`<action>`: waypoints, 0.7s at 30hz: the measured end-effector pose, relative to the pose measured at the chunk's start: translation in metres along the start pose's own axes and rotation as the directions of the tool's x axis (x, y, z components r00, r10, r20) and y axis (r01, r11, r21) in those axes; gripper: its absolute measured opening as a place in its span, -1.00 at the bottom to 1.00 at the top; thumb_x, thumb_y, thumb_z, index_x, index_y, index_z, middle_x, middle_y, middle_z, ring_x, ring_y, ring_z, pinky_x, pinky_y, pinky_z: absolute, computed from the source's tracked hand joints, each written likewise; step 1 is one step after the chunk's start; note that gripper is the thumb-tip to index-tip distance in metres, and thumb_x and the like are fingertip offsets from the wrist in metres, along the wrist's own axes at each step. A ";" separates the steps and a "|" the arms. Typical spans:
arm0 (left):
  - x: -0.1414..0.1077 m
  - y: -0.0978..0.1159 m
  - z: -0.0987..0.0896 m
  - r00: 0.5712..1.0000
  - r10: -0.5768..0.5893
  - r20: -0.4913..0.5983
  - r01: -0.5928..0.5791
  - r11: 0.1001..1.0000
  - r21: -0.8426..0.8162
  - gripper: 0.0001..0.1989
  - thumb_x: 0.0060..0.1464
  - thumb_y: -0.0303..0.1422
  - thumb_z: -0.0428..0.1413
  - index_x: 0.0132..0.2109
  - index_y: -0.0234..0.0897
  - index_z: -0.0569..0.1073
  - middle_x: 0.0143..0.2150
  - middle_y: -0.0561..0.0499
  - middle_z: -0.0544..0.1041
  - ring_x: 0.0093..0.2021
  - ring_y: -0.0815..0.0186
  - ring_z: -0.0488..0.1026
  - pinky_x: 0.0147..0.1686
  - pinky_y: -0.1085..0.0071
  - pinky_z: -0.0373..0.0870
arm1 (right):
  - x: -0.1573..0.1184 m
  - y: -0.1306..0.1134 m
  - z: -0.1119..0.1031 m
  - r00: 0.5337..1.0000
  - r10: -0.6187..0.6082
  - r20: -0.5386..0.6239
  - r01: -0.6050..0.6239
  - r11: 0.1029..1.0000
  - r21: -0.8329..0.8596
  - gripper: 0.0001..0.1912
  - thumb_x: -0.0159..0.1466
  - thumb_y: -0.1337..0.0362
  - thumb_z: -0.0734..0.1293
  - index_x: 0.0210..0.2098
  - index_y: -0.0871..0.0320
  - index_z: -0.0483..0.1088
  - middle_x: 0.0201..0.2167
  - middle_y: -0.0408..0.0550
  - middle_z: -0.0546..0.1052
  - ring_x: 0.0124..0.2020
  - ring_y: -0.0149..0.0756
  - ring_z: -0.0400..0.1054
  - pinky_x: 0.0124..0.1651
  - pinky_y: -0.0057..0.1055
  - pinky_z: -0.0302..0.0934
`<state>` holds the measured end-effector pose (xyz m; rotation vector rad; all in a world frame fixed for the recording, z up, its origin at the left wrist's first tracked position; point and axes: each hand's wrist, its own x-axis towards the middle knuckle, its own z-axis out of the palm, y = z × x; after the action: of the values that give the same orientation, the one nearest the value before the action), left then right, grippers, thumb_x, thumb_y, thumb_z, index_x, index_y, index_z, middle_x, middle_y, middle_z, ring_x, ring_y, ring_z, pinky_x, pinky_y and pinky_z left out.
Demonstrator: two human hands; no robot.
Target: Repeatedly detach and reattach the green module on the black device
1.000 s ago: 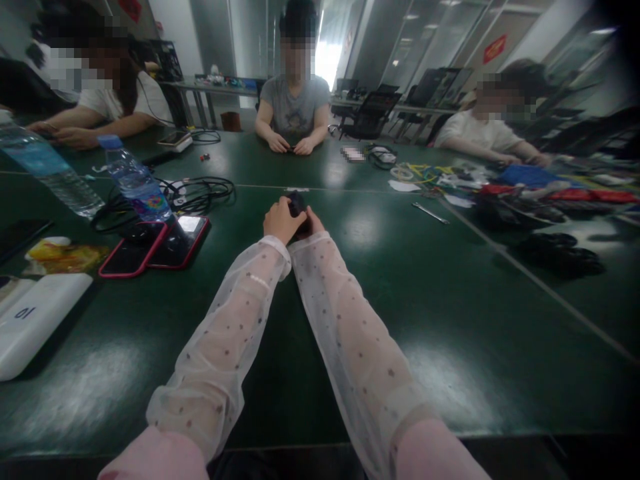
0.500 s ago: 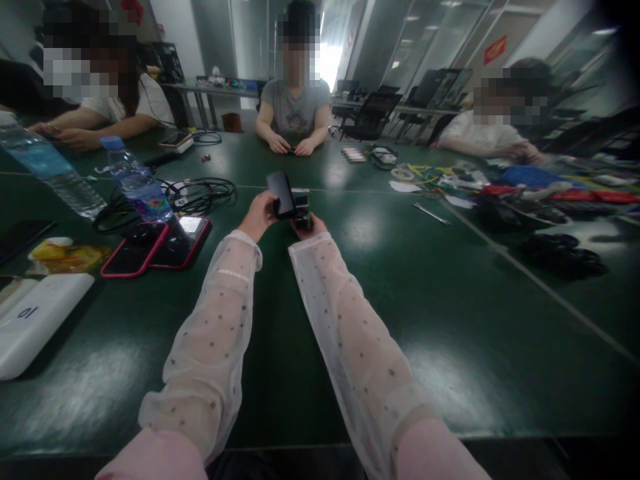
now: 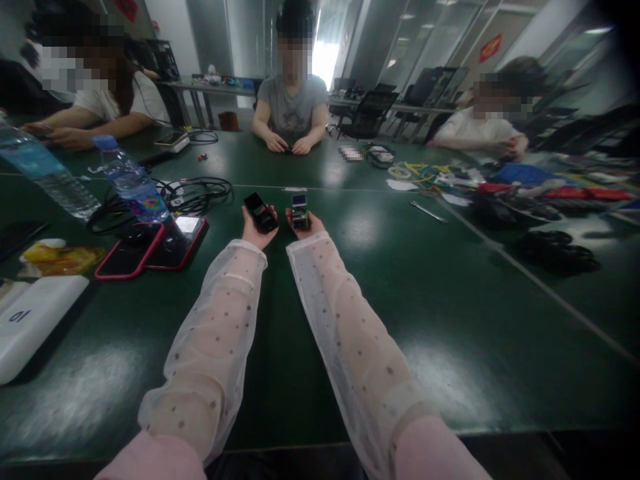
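Observation:
My left hand (image 3: 259, 230) holds a black device with a dark screen (image 3: 259, 210), its fingers wrapped round the sides and the screen tilted toward me. Just to the right, my right hand (image 3: 309, 224) grips a small device with a lit bluish screen and a green edge (image 3: 300, 212). The two devices are apart, with a narrow strip of the dark green table (image 3: 350, 300) between my hands. Sheer white dotted sleeves cover both forearms.
Left: two water bottles (image 3: 135, 183), black cables (image 3: 200, 193), red-edged phones (image 3: 177, 247), a yellow packet (image 3: 65, 257) and a white case (image 3: 40, 320). Right: a wrench (image 3: 428, 212), coloured wires and a black bundle (image 3: 555, 253). Three people sit around the table.
My left hand has turned palm up and moved slightly left and down, away from the right hand. Its device now lies flatter, and the right hand's device shows more fully.

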<state>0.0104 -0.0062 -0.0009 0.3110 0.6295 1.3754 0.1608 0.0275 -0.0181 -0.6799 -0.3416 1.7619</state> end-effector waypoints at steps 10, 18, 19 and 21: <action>-0.002 0.000 0.008 1.000 -0.014 -0.015 0.015 0.999 0.030 -0.40 0.15 0.17 -0.11 -0.08 -0.25 0.47 -0.30 -0.06 0.55 -0.31 0.34 0.50 -0.32 0.46 0.43 | 0.001 0.000 -0.001 1.000 0.009 0.015 -0.008 1.000 -0.016 -0.56 0.44 0.22 -0.05 0.01 0.30 0.34 -0.40 0.02 0.58 -0.36 -0.36 0.50 -0.33 -0.50 0.43; 0.005 -0.003 0.007 0.996 -0.019 -0.093 0.022 0.999 0.031 -0.32 0.03 0.22 -0.02 0.02 -0.25 0.44 -0.27 -0.10 0.55 -0.22 0.24 0.52 -0.24 0.38 0.49 | 0.003 0.000 -0.002 1.000 0.010 0.002 -0.010 1.000 -0.007 -0.58 0.44 0.20 -0.02 -0.05 0.26 0.37 -0.39 0.00 0.59 -0.36 -0.34 0.52 -0.32 -0.43 0.45; 0.004 -0.003 0.008 0.995 -0.020 -0.100 0.024 0.999 0.032 -0.32 0.03 0.22 -0.01 0.03 -0.24 0.43 -0.26 -0.10 0.55 -0.21 0.24 0.52 -0.23 0.38 0.49 | 0.003 0.000 -0.002 1.000 0.008 -0.003 -0.008 1.000 -0.009 -0.58 0.44 0.20 -0.02 -0.06 0.26 0.38 -0.40 0.00 0.58 -0.36 -0.34 0.52 -0.32 -0.44 0.45; 0.003 -0.003 0.010 0.994 -0.021 -0.105 0.024 0.999 0.024 -0.35 0.04 0.19 0.01 0.05 -0.22 0.41 -0.24 -0.09 0.55 -0.21 0.24 0.52 -0.23 0.40 0.49 | 0.001 0.000 -0.001 1.000 -0.011 -0.003 0.011 1.000 -0.015 -0.60 0.44 0.21 0.01 -0.07 0.26 0.39 -0.42 -0.02 0.58 -0.36 -0.33 0.52 -0.31 -0.43 0.45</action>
<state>0.0189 -0.0022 0.0045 0.2520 0.7354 1.3695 0.1616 0.0284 -0.0193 -0.6902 -0.3559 1.7488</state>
